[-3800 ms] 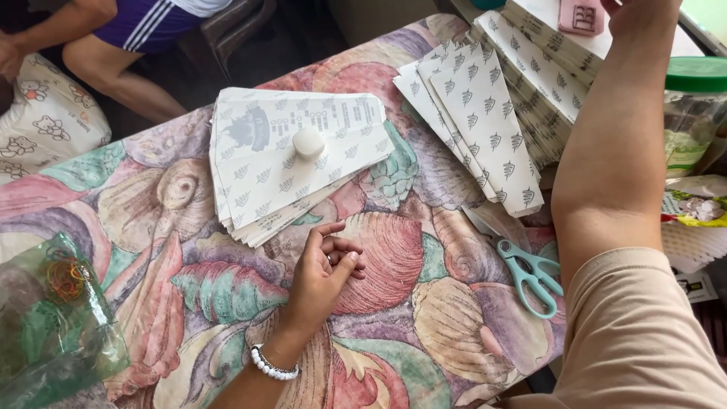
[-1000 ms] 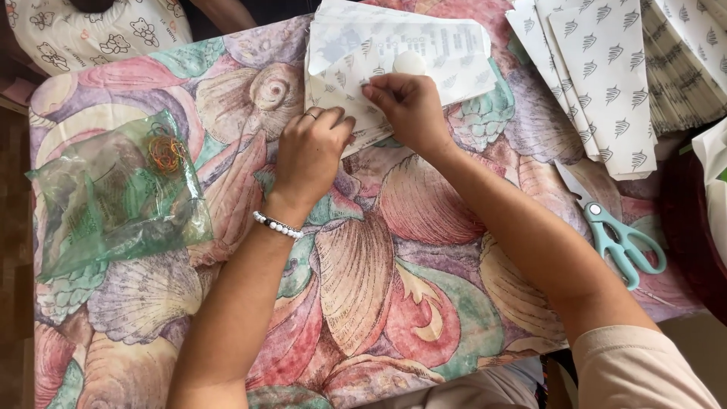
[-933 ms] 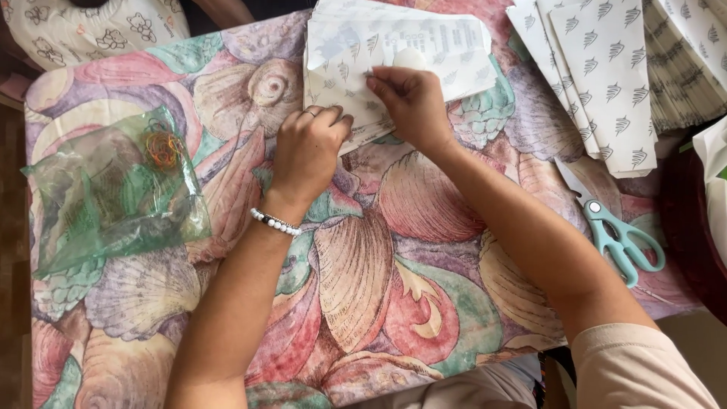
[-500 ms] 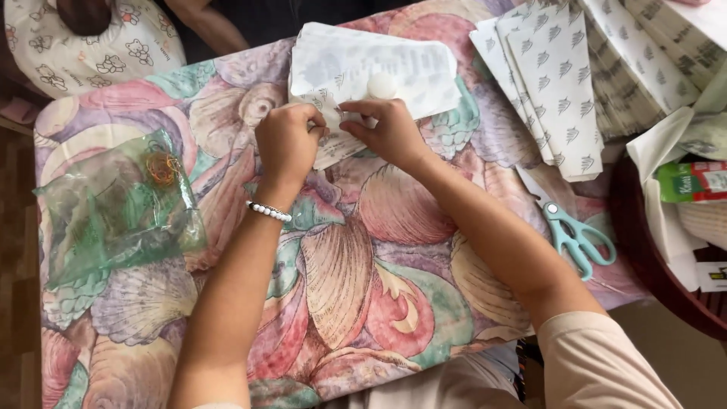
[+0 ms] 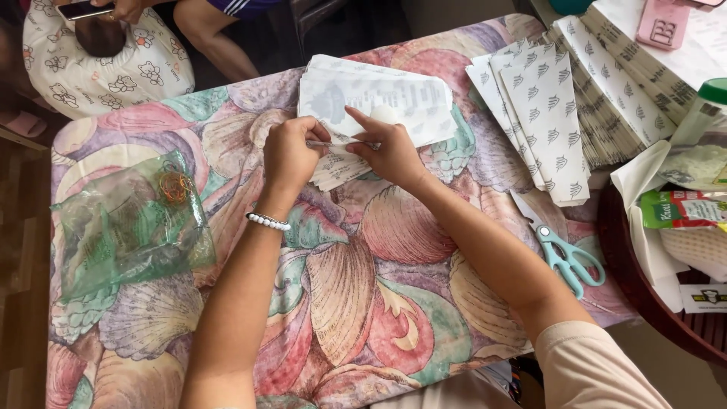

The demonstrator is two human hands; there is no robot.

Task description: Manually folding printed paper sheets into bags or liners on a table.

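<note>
While our hands have drawn together since a moment ago, the bag (image 5: 125, 227) lies by the table's (image 5: 356, 303) left edge. Our left hand (image 5: 291, 151) and right hand (image 5: 390, 151), both arms reaching forward, now pinch one thin sheet (image 5: 337, 144) between closed fingertips, lifted off the paper stack (image 5: 379, 95) near the far edge. Scissors (image 5: 564, 254) lie near the right edge.

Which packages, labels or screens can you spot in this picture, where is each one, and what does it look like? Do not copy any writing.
Green and red food packet: right edge, lying flat in the dark round tray.
Clear green plastic bag: left on the tablecloth, crumpled, rubber bands inside.
Printed white paper bags: stacked top centre, under both hands.
Phone: top left, dark screen, in another person's hand.
</note>
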